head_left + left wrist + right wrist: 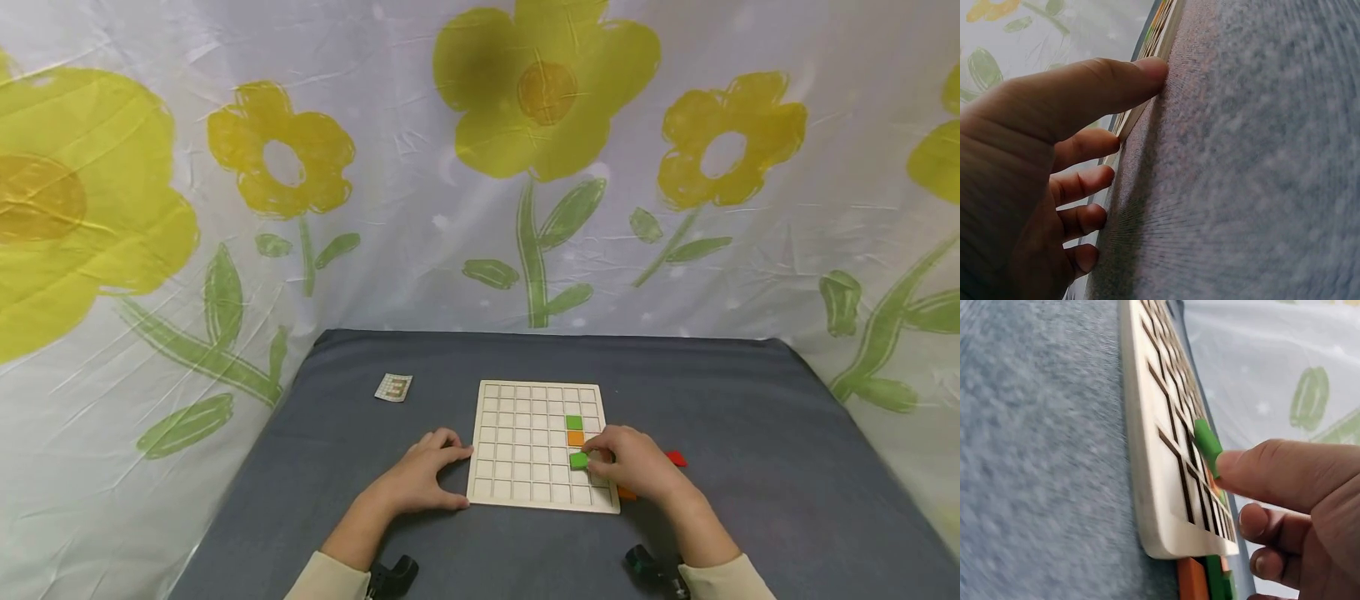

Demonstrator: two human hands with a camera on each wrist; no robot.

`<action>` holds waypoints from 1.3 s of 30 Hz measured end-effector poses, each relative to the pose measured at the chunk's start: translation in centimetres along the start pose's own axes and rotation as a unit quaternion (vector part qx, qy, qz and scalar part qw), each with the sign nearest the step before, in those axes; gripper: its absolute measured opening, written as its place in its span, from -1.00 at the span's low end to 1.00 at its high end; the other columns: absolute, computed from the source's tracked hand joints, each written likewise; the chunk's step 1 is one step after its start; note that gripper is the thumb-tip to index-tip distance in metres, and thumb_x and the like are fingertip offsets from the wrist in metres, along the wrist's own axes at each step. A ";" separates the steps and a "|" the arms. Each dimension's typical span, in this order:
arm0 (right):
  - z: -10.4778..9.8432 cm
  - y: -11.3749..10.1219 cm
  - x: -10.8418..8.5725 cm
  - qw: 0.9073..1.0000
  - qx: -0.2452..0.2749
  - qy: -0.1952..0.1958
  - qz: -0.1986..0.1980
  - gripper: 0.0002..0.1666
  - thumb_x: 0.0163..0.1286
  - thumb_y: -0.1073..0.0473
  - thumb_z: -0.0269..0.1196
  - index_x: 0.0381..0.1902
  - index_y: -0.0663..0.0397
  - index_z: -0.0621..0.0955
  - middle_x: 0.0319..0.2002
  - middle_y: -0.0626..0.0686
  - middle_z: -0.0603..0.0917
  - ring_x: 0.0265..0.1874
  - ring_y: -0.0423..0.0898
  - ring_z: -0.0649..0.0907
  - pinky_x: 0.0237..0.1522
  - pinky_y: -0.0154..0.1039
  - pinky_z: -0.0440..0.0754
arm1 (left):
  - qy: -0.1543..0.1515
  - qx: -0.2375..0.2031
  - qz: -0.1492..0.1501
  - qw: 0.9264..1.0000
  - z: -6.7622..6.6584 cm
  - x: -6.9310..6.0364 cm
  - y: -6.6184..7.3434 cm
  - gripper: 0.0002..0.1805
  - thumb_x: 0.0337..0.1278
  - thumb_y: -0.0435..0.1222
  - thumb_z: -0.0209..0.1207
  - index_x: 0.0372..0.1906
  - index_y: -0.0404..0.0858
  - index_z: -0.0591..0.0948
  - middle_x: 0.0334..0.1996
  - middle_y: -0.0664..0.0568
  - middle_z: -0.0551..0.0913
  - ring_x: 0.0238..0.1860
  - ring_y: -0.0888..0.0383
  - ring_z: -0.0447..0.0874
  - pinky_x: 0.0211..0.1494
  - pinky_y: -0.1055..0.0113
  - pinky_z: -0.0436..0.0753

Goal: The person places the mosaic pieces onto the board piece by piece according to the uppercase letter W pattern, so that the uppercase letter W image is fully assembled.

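Note:
A pale wooden grid board (517,450) lies flat on the dark cloth. On its right side, a green square tile (573,422) sits in one cell with an orange square tile (575,438) just below it. My right hand (637,467) pinches another green tile (578,461) between thumb and fingertips over the cells nearer me; in the right wrist view that tile is tilted against the grid. At the board's left edge, my left hand (416,475) rests with thumb and forefinger spread, the thumb (1150,72) touching the board's side.
Beyond the board's right edge lie a red piece (677,458) and an orange piece (627,493), partly hidden by my right hand. Green pieces (1214,575) show there too. A small printed card (393,387) with a grid pattern lies at the back left. A flower-patterned curtain (420,250) surrounds the table.

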State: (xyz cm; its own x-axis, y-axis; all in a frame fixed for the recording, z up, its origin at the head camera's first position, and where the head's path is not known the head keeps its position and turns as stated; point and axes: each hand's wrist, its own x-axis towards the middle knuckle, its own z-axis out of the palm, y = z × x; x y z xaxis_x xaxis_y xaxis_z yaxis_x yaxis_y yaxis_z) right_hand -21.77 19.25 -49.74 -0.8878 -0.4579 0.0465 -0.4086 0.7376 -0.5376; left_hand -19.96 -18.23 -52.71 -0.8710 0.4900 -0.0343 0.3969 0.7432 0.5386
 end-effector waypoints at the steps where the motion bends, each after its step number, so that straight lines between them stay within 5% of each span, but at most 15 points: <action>1: 0.1 -0.1 0.0 1.000 -0.006 -0.001 0.005 -0.80 0.28 0.22 0.44 -0.13 0.04 0.81 -0.46 -0.17 0.47 -0.43 -0.19 0.42 -0.34 -0.21 0.35 | 0.000 0.001 -0.001 1.000 0.0 0.0 0.0 -0.12 -0.08 0.07 0.56 0.40 -0.15 0.57 0.06 0.16 0.37 0.07 0.09 0.31 0.14 -0.03 0.40; 12: 0.1 -0.7 -0.1 0.999 -0.041 0.006 0.000 -0.82 0.21 0.19 0.51 -0.19 -0.07 0.87 -0.47 -0.24 0.51 -0.51 -0.22 0.39 -0.40 -0.24 0.34 | 0.000 0.012 -0.007 1.000 0.0 0.1 0.0 -0.13 -0.06 0.09 0.53 0.41 -0.12 0.57 0.09 0.18 0.37 0.08 0.11 0.31 0.17 0.00 0.40; 24: 0.7 -1.6 0.2 0.995 -0.082 0.038 0.050 -0.86 0.18 0.19 0.54 -0.26 -0.11 0.88 -0.50 -0.19 0.53 -0.50 -0.17 0.41 -0.40 -0.18 0.33 | 0.002 0.011 0.000 1.000 -0.1 0.0 0.2 -0.11 -0.08 0.09 0.54 0.41 -0.13 0.56 0.06 0.17 0.37 0.05 0.11 0.31 0.13 0.00 0.40; 33: -0.2 0.2 -0.2 0.997 -0.055 0.049 0.017 -0.81 0.29 0.20 0.47 -0.13 -0.08 0.85 -0.43 -0.22 0.51 -0.43 -0.19 0.41 -0.37 -0.22 0.39 | 0.000 0.013 -0.002 1.000 0.0 0.1 0.1 -0.11 -0.08 0.10 0.54 0.41 -0.12 0.56 0.07 0.17 0.37 0.07 0.11 0.31 0.15 0.00 0.39; 39: -2.2 1.8 -0.6 0.997 -0.033 0.052 0.052 -0.77 0.39 0.21 0.38 -0.02 0.06 0.80 -0.43 -0.12 0.49 -0.45 -0.12 0.41 -0.36 -0.14 0.39 | 0.000 0.013 -0.006 1.000 0.1 0.1 -0.1 -0.11 -0.07 0.11 0.53 0.42 -0.11 0.56 0.08 0.18 0.36 0.08 0.12 0.31 0.16 0.01 0.39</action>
State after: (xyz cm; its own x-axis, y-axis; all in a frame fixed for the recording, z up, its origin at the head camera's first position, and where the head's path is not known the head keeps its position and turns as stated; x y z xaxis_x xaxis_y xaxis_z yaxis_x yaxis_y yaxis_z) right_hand -22.38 21.92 -48.90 -0.9417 -0.3262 0.0828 -0.3238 0.8110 -0.4872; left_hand -20.02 -18.22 -52.88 -0.8754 0.4817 -0.0405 0.3942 0.7598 0.5170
